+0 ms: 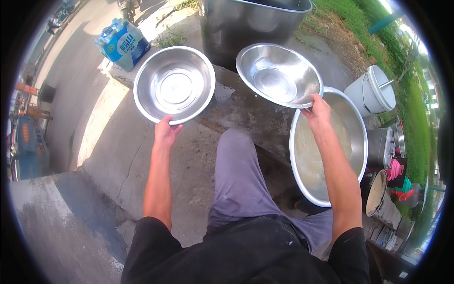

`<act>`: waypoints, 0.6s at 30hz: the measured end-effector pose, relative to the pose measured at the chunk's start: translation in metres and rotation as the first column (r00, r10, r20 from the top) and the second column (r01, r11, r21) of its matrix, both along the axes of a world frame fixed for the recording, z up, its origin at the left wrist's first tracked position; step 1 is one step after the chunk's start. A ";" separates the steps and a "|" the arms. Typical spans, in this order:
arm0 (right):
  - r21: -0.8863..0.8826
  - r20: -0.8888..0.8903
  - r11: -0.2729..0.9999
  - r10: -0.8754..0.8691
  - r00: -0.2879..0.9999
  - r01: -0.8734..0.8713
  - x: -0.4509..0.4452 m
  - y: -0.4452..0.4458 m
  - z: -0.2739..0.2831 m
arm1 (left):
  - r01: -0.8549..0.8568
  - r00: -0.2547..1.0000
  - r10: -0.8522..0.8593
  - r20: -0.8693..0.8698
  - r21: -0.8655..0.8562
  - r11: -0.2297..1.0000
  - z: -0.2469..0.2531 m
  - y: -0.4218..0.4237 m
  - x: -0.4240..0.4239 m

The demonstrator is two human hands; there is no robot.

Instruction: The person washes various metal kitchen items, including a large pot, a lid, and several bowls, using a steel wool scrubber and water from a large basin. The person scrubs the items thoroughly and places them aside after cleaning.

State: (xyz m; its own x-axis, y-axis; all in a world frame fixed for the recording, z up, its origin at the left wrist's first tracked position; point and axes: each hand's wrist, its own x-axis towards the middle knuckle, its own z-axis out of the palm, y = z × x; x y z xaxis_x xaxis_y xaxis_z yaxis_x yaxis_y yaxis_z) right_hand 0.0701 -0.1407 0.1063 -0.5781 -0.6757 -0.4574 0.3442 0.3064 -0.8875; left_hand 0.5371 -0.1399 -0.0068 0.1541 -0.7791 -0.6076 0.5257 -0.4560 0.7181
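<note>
My left hand [168, 130] grips the near rim of a round stainless steel basin [152, 80], its shiny inside facing up with nothing in it. A second steel basin [255, 60] is tilted in my right hand [318, 110], which pinches its lower right rim. Below that hand and forearm stands a larger steel basin [349, 124] with cloudy, pale yellowish liquid in it. The tilted basin overlaps this large basin's upper rim in view. My right forearm hides part of the liquid.
A big metal tub [248, 26] stands ahead, and a shrink-wrapped pack of bottles [122, 44] at upper left. Along the right are a white lidded bucket [365, 92], a metal canister [379, 147] and a dark pot [376, 193]. Concrete paving [177, 170] lies beneath my legs.
</note>
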 end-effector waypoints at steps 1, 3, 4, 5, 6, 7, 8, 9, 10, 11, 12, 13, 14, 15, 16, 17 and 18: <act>0.043 -0.008 0.999 0.022 1.000 -0.022 0.022 -0.011 -0.019 | -0.025 1.000 0.025 0.008 -0.005 1.000 0.005 0.008 0.005; 0.091 0.007 0.990 0.103 0.995 -0.103 0.063 -0.021 -0.047 | -0.076 0.996 0.077 0.035 -0.019 0.997 0.020 0.028 0.018; 0.100 0.012 0.986 0.134 0.991 -0.135 0.077 -0.022 -0.061 | -0.107 0.994 0.107 0.028 -0.018 0.994 0.028 0.039 0.021; 0.108 0.016 0.981 0.161 0.987 -0.162 0.086 -0.023 -0.075 | -0.133 0.991 0.133 0.020 -0.017 0.991 0.036 0.051 0.021; 0.085 0.052 0.978 0.185 0.981 -0.189 0.093 -0.023 -0.092 | -0.159 0.987 0.159 0.016 -0.015 0.987 0.040 0.064 0.023; 0.059 0.087 0.976 0.206 0.975 -0.212 0.102 -0.023 -0.100 | -0.175 0.985 0.175 0.007 -0.017 0.984 0.039 0.076 0.027; 0.049 0.119 0.971 0.228 0.966 -0.235 0.108 -0.023 -0.107 | -0.185 0.983 0.185 -0.003 -0.019 0.982 0.038 0.086 0.032; 0.034 0.149 0.966 0.250 0.957 -0.257 0.114 -0.026 -0.112 | -0.199 0.980 0.199 -0.018 -0.023 0.980 0.039 0.092 0.031; 0.062 0.186 0.948 0.297 0.937 -0.313 0.115 -0.024 -0.115 | -0.193 0.981 0.192 -0.017 -0.017 0.981 0.040 0.095 0.029; 0.088 0.224 0.928 0.337 0.915 -0.363 0.115 -0.021 -0.119 | -0.181 0.983 0.181 -0.017 -0.011 0.983 0.041 0.096 0.025; 0.186 0.138 0.876 0.425 0.894 -0.445 0.115 -0.019 -0.119 | -0.170 0.985 0.170 -0.014 -0.005 0.985 0.047 0.095 0.020; 0.292 0.065 0.813 0.509 0.858 -0.504 0.117 -0.014 -0.112 | -0.163 0.987 0.163 0.005 -0.012 0.986 0.051 0.092 0.014; 0.400 -0.063 0.770 0.565 0.823 -0.498 0.114 -0.012 -0.105 | -0.150 0.988 0.151 0.024 -0.020 0.988 0.057 0.088 0.006; 0.359 -0.411 0.853 0.510 0.756 -0.380 0.084 -0.008 -0.145 | -0.094 0.995 0.095 0.015 -0.032 0.995 0.061 0.076 -0.014; 0.252 -0.341 0.870 0.489 0.803 -0.424 0.092 0.000 -0.109 | -0.089 0.994 0.092 0.055 -0.060 0.994 0.067 0.077 -0.014; 0.137 -0.267 0.884 0.468 0.843 -0.447 0.096 0.009 -0.070 | -0.078 0.992 0.086 0.096 -0.088 0.993 0.073 0.078 -0.013; 0.085 -0.319 0.881 0.466 0.825 -0.465 0.078 0.025 -0.046 | -0.047 0.992 0.061 0.107 -0.129 0.991 0.081 0.073 -0.023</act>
State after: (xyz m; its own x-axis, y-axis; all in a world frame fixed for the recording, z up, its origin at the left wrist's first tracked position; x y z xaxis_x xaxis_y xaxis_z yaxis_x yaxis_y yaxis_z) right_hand 0.1477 -0.1155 0.0608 -0.3098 -0.9007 -0.3045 -0.1433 0.3609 -0.9215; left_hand 0.5141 -0.0666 0.0744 0.2592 -0.8368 -0.4823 0.4613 -0.3315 0.8230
